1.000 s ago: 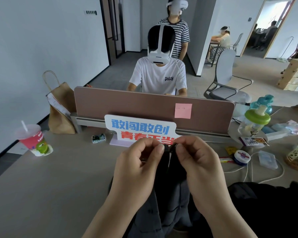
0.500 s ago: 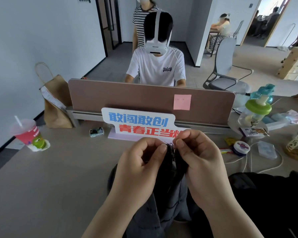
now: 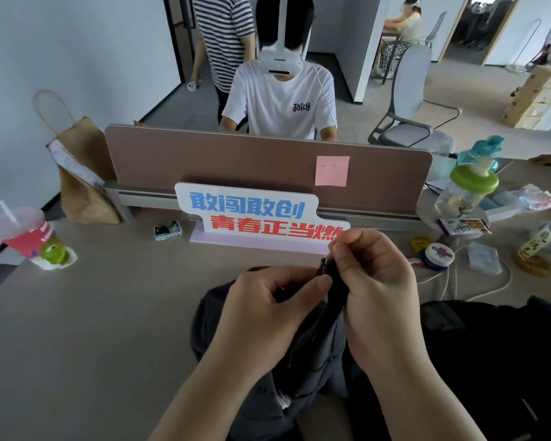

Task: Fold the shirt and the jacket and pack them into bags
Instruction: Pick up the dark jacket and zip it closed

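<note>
A dark grey jacket (image 3: 315,354) lies bunched on the beige table (image 3: 93,329) right in front of me. My left hand (image 3: 268,313) pinches its raised dark edge from the left. My right hand (image 3: 376,281) pinches the same edge from the right, thumb and forefinger closed at a small metal zipper piece (image 3: 324,268). A black fabric item (image 3: 490,361) spreads over the table at the lower right; whether it is a bag or a garment is unclear. No shirt is distinguishable.
A brown divider panel (image 3: 236,160) and a blue-and-red sign (image 3: 255,214) stand behind the jacket. A paper bag (image 3: 83,179) and pink cup (image 3: 29,237) are at left. A green-lidded bottle (image 3: 468,192), a jar, packets and white cables crowd the right. A person sits opposite.
Both hands have dropped lower over the table and shifted right with the jacket edge. The left hand now sits lower than the right. The striped-shirt person behind walked left.
</note>
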Demonstrator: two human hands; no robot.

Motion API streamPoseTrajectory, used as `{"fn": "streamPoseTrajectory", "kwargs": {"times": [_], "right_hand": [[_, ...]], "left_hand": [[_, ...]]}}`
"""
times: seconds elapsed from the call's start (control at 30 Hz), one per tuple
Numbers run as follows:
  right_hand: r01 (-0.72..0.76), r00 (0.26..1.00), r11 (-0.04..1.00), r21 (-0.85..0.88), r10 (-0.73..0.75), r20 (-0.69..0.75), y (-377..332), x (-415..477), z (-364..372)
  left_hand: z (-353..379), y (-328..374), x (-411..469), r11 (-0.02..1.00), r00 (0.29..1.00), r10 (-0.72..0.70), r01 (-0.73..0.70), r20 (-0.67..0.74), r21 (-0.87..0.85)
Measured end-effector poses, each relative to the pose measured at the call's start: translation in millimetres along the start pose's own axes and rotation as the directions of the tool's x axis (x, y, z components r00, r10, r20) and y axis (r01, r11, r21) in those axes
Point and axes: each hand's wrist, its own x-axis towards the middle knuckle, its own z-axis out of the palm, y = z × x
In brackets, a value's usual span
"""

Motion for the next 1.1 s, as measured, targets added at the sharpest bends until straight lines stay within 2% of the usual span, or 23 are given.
{"fn": "streamPoseTrajectory", "kwargs": {"times": [0.13,0.23,0.33,0.43,0.5,0.57,0.63,0.73,0.8,0.93,1.1], "right_hand": [[0.06,0.998,0.991,-0.119,-0.058,0.019,5.5,-1.2,0.8],[0.033,0.999,0.991,-0.133,-0.029,0.029,9.8,-0.6,1.4],[-0.047,0.987,0.991,-0.127,0.066,0.149,12.9,-0.8,2.8],[-0.008,0.965,0.983,-0.184,0.056,0.257,13.5,-1.4,4.0],[0.009,0.967,0.983,-0.183,0.038,0.253,13.1,0.7,4.4],[-0.023,0.977,0.992,-0.127,0.05,0.207,13.9,4.4,4.2],[-0.073,0.985,0.994,-0.079,0.084,0.149,14.4,7.3,4.5],[-0.148,0.976,0.989,0.004,0.146,0.159,13.0,9.9,4.3],[-0.174,0.97,0.985,0.004,0.17,0.173,11.2,10.9,4.2],[-0.21,0.965,0.977,0.017,0.205,0.163,9.3,11.4,5.5],[-0.214,0.964,0.976,0.028,0.207,0.165,9.7,10.6,4.8]], "left_hand": [[-2.6,-1.4,3.1,0.999,0.999,0.039,-0.039,-0.021,0.001],[-4.3,-4.2,5.4,0.999,0.999,0.044,-0.044,-0.012,0.022],[-6.7,-5.9,9.9,0.999,0.999,0.037,-0.036,-0.033,0.006],[-10.1,-5.3,14.4,1.0,0.999,0.018,-0.018,-0.032,-0.021],[-10.5,-7.0,17.0,1.0,0.999,0.003,-0.005,-0.052,-0.024],[-8.1,-11.5,20.5,0.999,0.993,-0.009,0.015,-0.116,0.052],[-7.3,-14.6,24.9,0.994,0.98,-0.072,0.086,-0.186,0.068],[-10.6,-16.5,30.8,0.97,0.95,-0.229,0.203,-0.213,-0.136],[-12.8,-14.7,33.6,0.95,0.942,-0.28,0.245,-0.185,-0.193],[-14.7,-15.7,34.6,0.971,0.961,-0.239,0.233,-0.142,-0.06],[-16.7,-17.4,29.1,0.991,0.982,-0.113,0.123,-0.152,0.057]]}}
